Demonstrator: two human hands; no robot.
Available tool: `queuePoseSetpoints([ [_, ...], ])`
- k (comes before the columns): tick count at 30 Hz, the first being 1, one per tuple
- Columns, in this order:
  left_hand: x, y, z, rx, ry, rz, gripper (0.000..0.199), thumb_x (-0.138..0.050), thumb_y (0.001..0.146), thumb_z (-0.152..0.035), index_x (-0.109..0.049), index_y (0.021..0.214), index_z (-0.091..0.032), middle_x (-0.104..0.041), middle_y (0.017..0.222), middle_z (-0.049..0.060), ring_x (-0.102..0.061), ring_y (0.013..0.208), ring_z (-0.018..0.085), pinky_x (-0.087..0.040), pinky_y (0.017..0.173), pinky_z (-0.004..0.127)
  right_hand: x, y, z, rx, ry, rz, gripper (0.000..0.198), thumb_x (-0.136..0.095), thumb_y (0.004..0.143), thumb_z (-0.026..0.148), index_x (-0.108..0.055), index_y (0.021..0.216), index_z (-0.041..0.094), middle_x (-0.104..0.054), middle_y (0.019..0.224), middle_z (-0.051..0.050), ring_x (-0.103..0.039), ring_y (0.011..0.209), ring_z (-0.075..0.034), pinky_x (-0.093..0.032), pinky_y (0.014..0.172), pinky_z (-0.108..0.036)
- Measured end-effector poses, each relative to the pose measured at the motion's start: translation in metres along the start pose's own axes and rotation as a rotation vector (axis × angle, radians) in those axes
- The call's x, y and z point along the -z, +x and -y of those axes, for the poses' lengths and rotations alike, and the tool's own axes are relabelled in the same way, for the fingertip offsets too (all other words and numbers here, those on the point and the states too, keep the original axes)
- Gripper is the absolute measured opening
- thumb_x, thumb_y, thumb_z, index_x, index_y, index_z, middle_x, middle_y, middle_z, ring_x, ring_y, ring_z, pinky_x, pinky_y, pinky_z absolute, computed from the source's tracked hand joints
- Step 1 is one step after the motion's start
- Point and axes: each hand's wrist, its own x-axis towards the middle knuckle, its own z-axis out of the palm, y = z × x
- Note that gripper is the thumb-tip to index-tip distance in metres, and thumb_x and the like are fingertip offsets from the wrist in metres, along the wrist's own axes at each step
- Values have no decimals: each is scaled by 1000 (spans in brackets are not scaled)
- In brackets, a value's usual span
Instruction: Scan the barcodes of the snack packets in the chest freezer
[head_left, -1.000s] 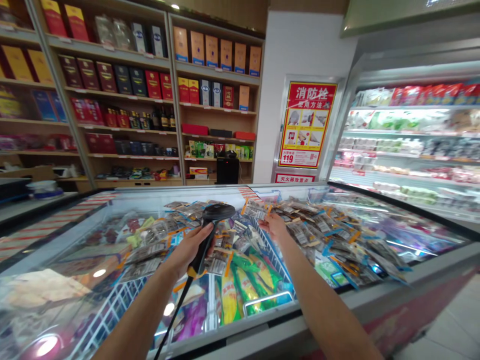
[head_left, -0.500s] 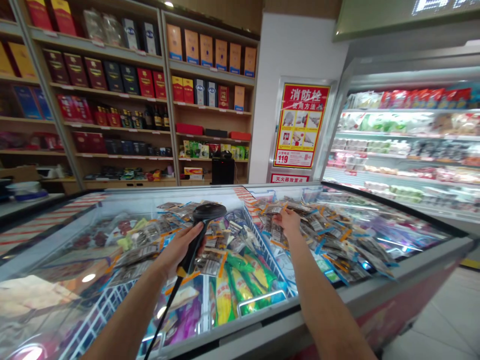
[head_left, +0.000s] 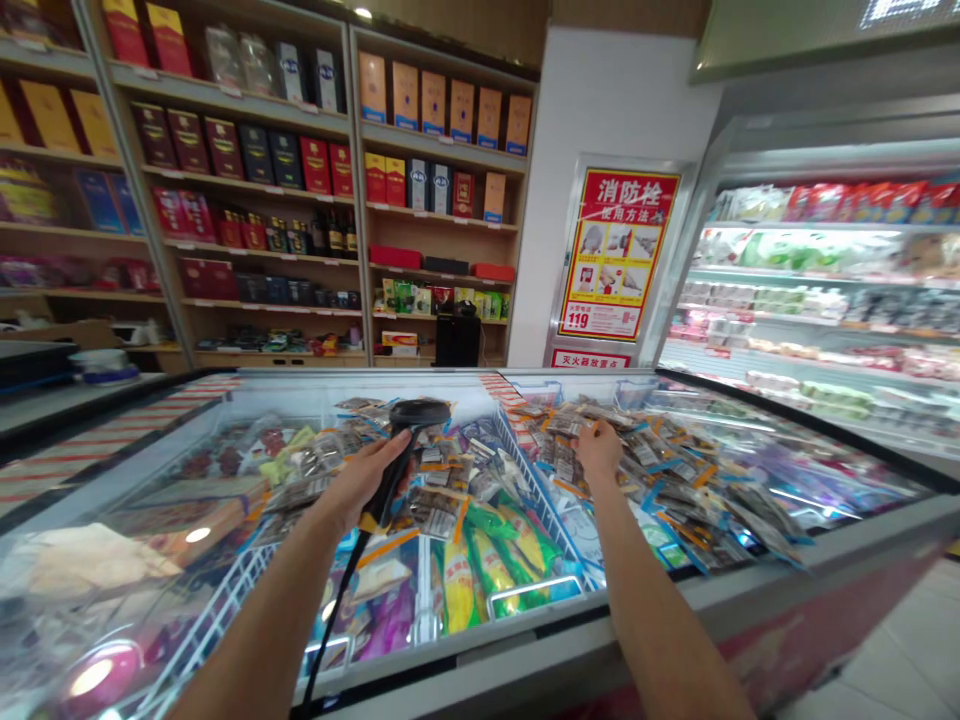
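Note:
My left hand (head_left: 369,476) is wrapped round the handle of a black barcode scanner (head_left: 420,412), its cable hanging down toward the freezer's front edge. The scanner's head points away from me, above a heap of small clear snack packets (head_left: 439,510) with orange and blue edges. Farther right, my right hand (head_left: 598,450) has its fingers closed at the edge of a similar packet (head_left: 564,425) on the right-hand pile (head_left: 675,465). The fingertips partly cover the packet. Both piles lie on the freezer's glass top.
Under the glass of the chest freezer (head_left: 480,655) are wire baskets and corn packs (head_left: 491,570) in green and yellow. Behind stand shelves (head_left: 442,222) of boxed goods. A red fire hydrant sign (head_left: 620,255) hangs on the wall, beside a lit refrigerated display (head_left: 832,300).
The whole view has shifted, so the shelves and freezer appear farther right. My left hand still grips the scanner, and my right hand stays at the packets on the right-hand pile.

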Motion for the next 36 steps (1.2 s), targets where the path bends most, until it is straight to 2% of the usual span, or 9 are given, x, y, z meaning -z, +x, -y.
queuePoseSetpoints([
  [3,0,-6,3,-16,-4,-18,35,-53,63,-49,-48,61,-14,-51,47,-1,-44,37,7,-33,36,19,-9,-27,20,150,-110,10,36,-46,67,26,-56,97,10,-61,95,-12,-55,89,-22,-40,77,-29],
  [8,10,-26,17,-19,-17,-96,36,-52,64,-49,-50,61,-14,-53,49,-1,-46,39,8,-35,37,18,-49,-90,58,325,-294,542,38,-39,73,44,-64,72,15,-65,77,-11,-59,78,-22,-41,71,-29],
  [11,18,-42,24,3,-86,-143,36,-51,64,-49,-51,63,-13,-53,50,-1,-46,38,7,-34,36,18,-69,-115,71,288,-442,652,49,-39,69,55,-64,73,13,-64,82,-17,-58,81,-26,-42,67,-33],
  [14,23,-53,29,17,-179,-176,33,-51,66,-47,-51,67,-13,-53,51,-1,-46,39,7,-35,35,18,-81,-124,74,235,-466,644,47,-47,63,55,-63,78,13,-63,88,-17,-57,83,-28,-42,65,-34],
  [18,23,-57,32,50,-275,-179,31,-52,67,-44,-50,68,-14,-53,51,-1,-46,38,7,-34,33,18,-85,-117,67,70,-219,632,25,-62,52,39,-60,58,15,-64,74,-14,-59,77,-27,-42,62,-32],
  [21,22,-53,36,45,-283,-133,30,-51,68,-44,-49,66,-14,-53,50,-1,-46,37,7,-34,35,17,-78,-105,57,-1,-46,623,17,-57,59,32,-56,53,16,-63,62,-8,-59,64,-20,-42,55,-27],
  [25,20,-46,41,45,-230,-116,33,-50,68,-46,-49,63,-13,-54,51,0,-47,38,7,-35,37,18,-56,-84,39,-50,120,545,20,-41,69,28,-57,71,16,-63,62,-2,-57,56,-14,-40,47,-22],
  [30,11,-46,37,-36,-99,-76,35,-50,67,-47,-51,65,-13,-54,53,0,-48,42,8,-37,40,19,-40,-65,18,-45,269,393,23,-43,67,30,-57,78,16,-63,64,-3,-57,60,-17,-39,48,-23],
  [36,0,-52,32,-92,38,-9,36,-46,70,-47,-51,60,-13,-52,50,0,-45,40,7,-34,41,19,-44,-62,9,3,360,315,24,-46,64,33,-59,76,16,-64,64,-4,-56,62,-19,-39,53,-26],
])
